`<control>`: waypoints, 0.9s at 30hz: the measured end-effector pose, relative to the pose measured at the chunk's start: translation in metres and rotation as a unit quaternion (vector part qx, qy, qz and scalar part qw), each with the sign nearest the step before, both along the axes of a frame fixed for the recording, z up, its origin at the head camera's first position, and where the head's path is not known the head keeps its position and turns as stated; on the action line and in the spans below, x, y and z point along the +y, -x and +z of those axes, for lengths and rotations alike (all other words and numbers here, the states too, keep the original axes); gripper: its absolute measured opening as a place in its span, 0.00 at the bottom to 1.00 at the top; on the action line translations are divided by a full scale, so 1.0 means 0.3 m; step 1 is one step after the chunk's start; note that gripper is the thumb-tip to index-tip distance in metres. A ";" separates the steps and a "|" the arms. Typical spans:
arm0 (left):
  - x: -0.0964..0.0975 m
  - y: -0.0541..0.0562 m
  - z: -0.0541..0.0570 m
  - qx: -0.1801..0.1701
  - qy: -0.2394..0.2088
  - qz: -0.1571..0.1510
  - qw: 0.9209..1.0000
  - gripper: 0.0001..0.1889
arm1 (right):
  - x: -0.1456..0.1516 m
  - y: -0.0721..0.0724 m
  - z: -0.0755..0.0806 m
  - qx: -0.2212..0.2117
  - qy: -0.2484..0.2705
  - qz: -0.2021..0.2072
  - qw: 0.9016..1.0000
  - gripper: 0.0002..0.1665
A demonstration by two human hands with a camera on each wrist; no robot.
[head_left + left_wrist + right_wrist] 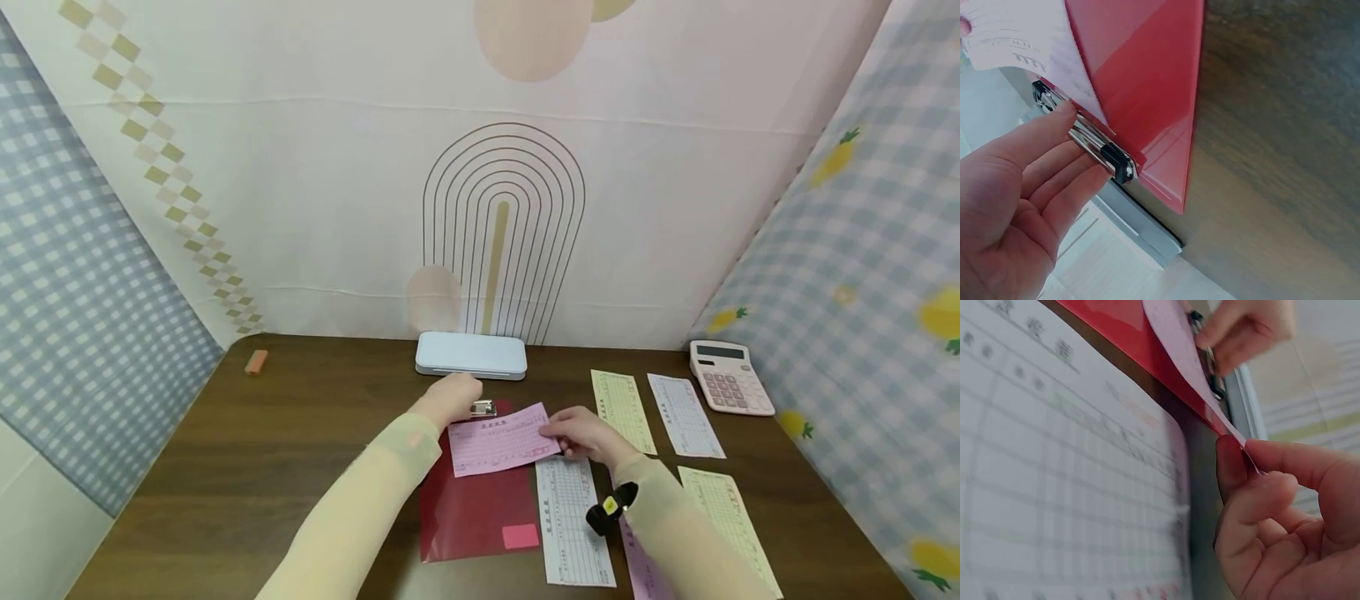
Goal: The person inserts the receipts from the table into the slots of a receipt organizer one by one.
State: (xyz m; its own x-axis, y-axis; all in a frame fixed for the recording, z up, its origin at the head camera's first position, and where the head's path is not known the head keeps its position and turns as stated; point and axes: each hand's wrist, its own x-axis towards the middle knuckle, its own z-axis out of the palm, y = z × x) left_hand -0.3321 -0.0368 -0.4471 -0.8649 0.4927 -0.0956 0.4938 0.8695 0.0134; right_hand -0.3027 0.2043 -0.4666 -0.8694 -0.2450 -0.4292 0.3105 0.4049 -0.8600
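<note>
A red clipboard (472, 508) lies on the brown table with its metal clip (1094, 140) at the far end. My left hand (450, 398) holds that clip, thumb on one side and fingers on the other in the left wrist view. Over the top of the board, a pink printed form (498, 446) lies sideways, its upper edge close by the clip. Its right end is pinched between the thumb and fingers of my right hand (587, 435). The right wrist view shows this pinch, with the paper edge running from my fingers (1297, 464) toward the clip.
A white form (573, 525) lies right of the board, a second pink form (645, 562) partly under my right forearm. Yellow forms (624, 408), another white form (686, 415) and a calculator (731, 377) are farther right. Behind stands a pale blue case (471, 354); an orange block (257, 362) lies far left.
</note>
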 end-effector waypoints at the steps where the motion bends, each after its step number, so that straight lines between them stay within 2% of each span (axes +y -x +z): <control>1: -0.001 -0.001 0.001 0.000 -0.001 0.000 1.000 0.07 | -0.012 -0.002 -0.002 0.000 -0.003 0.003 1.000 0.09; 10: -0.004 0.003 0.008 -0.020 -0.034 0.007 0.999 0.16 | -0.093 -0.013 -0.017 0.022 -0.017 0.026 0.999 0.08; 21: 0.000 0.005 0.018 -0.048 -0.028 0.025 0.998 0.14 | -0.169 -0.016 -0.029 0.045 -0.042 0.033 0.998 0.09; 27: 0.002 0.007 0.016 -0.046 -0.017 0.019 0.999 0.12 | -0.206 -0.009 -0.036 0.061 -0.070 0.022 0.995 0.09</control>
State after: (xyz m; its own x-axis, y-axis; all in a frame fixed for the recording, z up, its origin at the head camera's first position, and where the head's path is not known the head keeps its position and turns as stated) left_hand -0.3344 -0.0363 -0.4424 -0.8711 0.4641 -0.1606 0.4560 0.8858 0.0867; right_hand -0.3000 0.1426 -0.4776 -0.9070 -0.2282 -0.3539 0.1872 0.5343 -0.8243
